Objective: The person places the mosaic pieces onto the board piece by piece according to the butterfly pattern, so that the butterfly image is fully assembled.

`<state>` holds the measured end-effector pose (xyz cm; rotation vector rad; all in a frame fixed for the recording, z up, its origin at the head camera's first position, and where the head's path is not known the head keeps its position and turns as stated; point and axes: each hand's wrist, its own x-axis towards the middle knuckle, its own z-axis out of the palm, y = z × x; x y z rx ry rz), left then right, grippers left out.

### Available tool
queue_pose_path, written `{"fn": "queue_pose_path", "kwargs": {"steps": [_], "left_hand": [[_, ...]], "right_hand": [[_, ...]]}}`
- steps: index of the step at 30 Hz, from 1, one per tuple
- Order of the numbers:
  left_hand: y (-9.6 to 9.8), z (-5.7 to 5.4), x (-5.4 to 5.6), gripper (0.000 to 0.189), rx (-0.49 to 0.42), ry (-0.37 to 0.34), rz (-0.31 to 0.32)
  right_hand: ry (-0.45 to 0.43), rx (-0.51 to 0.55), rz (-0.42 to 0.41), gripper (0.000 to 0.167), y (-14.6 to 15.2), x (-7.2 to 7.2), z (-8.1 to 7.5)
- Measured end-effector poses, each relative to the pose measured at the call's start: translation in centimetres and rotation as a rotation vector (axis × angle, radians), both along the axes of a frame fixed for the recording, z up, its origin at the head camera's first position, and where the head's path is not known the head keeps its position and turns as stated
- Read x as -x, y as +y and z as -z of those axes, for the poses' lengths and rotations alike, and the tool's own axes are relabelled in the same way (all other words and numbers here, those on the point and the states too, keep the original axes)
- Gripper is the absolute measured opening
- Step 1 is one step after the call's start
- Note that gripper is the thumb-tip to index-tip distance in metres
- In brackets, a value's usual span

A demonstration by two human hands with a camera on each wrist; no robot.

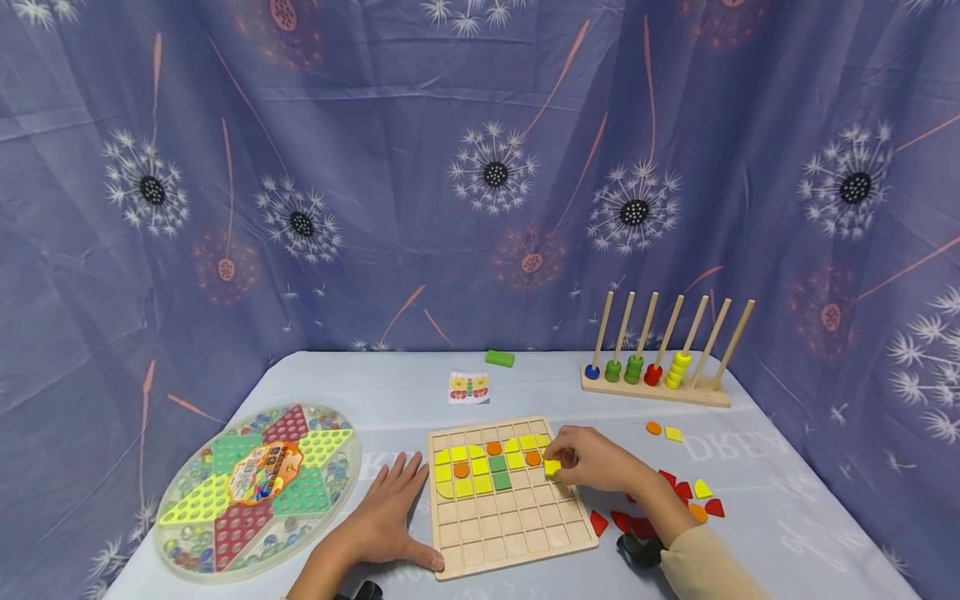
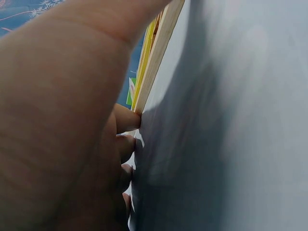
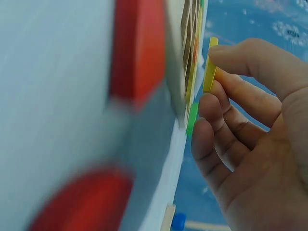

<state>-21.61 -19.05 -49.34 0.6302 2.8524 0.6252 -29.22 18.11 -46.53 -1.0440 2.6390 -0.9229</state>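
A square wooden grid board (image 1: 517, 521) lies on the table with yellow, green and orange tiles in its upper rows. Between thumb and fingers my right hand (image 1: 592, 460) pinches a yellow tile (image 3: 210, 65), held over the board's right edge. My left hand (image 1: 390, 512) lies flat with spread fingers at the board's left side, its thumb at the lower left corner. In the left wrist view, fingertips (image 2: 127, 119) are right at the wooden edge. Behind the board lies a small pattern card (image 1: 468, 388) with a butterfly picture.
Red pieces (image 1: 621, 521) lie scattered right of the board, partly under the right forearm. Farther back are an orange disc (image 1: 653, 428) and a yellow square (image 1: 673, 434). A bead abacus (image 1: 656, 390) stands back right, a green block (image 1: 499, 358) at the back, a round Chinese checkers board (image 1: 255, 487) left.
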Motion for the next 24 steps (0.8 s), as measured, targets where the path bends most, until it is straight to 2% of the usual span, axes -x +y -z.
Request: {"fn": "queue_pose_path", "kwargs": {"steps": [11, 24], "left_hand": [[-0.2, 0.4, 0.1, 0.138, 0.031, 0.008, -0.030], [-0.1, 0.1, 0.1, 0.137, -0.005, 0.010, 0.011]], "right_hand": [[0.073, -0.123, -0.083, 0.020, -4.7, 0.0, -0.2], [0.129, -0.135, -0.090, 0.023, -5.0, -0.3, 0.1]]}}
